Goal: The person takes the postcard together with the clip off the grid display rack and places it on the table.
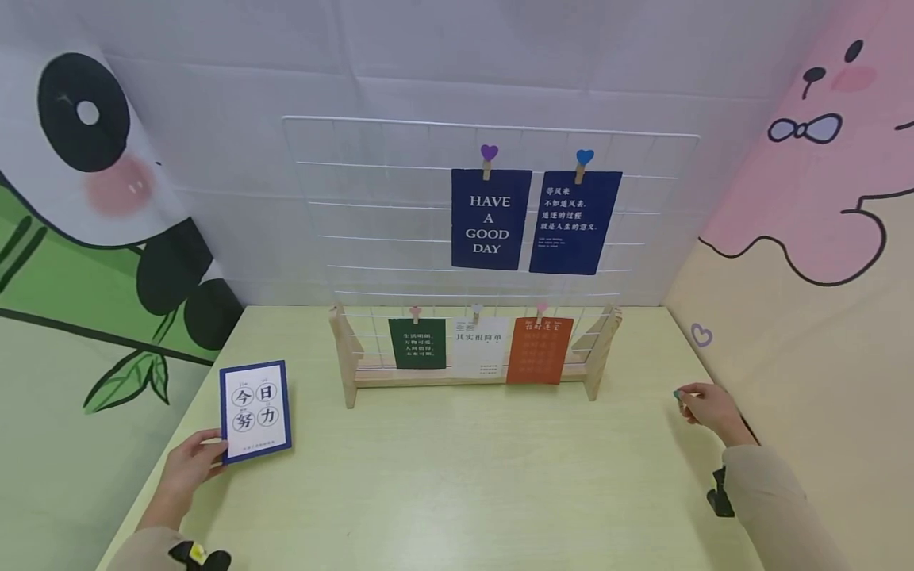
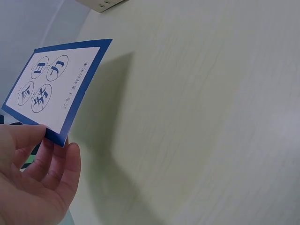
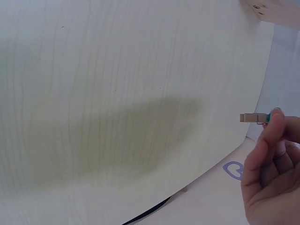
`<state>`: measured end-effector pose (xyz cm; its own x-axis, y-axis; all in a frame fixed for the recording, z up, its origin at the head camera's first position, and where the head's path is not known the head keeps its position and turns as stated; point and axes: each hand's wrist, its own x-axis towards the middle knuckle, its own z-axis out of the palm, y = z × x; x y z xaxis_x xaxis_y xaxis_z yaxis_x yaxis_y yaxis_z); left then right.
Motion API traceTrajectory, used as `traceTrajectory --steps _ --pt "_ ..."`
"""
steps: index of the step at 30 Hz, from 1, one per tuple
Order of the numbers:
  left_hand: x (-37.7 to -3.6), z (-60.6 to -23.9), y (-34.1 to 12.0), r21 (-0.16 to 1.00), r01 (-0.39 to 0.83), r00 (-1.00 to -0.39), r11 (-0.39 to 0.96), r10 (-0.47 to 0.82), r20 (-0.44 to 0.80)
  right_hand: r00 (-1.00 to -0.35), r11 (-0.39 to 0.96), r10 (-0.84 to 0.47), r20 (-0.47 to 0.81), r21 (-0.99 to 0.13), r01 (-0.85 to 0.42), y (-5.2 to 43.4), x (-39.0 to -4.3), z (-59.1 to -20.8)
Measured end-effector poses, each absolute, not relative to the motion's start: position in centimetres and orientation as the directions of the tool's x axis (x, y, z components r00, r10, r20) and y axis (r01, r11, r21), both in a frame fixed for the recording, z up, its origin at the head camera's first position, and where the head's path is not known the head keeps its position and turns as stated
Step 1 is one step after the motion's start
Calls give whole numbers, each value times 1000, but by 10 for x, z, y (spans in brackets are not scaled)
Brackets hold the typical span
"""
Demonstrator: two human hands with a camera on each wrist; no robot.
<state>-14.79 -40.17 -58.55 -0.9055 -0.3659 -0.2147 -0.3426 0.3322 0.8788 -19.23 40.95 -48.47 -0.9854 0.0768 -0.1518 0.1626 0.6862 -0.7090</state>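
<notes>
Five cards already hang on the wire rack (image 1: 371,198) up top. Lower left, our left hand (image 1: 187,468) pinches the blue card (image 1: 255,411); far right, our right hand (image 1: 707,408) pinches a small clip (image 3: 253,118), not on yet.

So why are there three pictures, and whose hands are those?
They are one person's two bare hands. The big picture comes from a camera worn on the person's head, looking down at a pale table. The other two come from small cameras strapped to each wrist, so each shows one hand up close.

The left hand holds a blue-edged card by its bottom corner, with four big Chinese characters on it. You see the same card from the left wrist camera.

The right hand pinches a little wooden clothespin with a green top.

At the back of the table stands a white wire grid in a wooden stand. Five cards already hang on it by little heart pegs: two dark blue ones on top, and a green, a white and an orange one below.
</notes>
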Motion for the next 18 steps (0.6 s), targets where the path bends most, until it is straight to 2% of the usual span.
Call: traceTrajectory --steps 7,14,18 --pt "-144 -572 -401 889 -352 -902 294 -361 -238 -992 785 115 -41 -609 116 413 -188 -482" --pt "-145 -592 -413 840 -397 -880 370 -414 -234 -988 812 155 -24 -567 142 422 -185 -489" --pt "-139 -574 -405 844 -418 -871 336 -414 -266 -989 818 148 -27 -558 138 425 -184 -496"
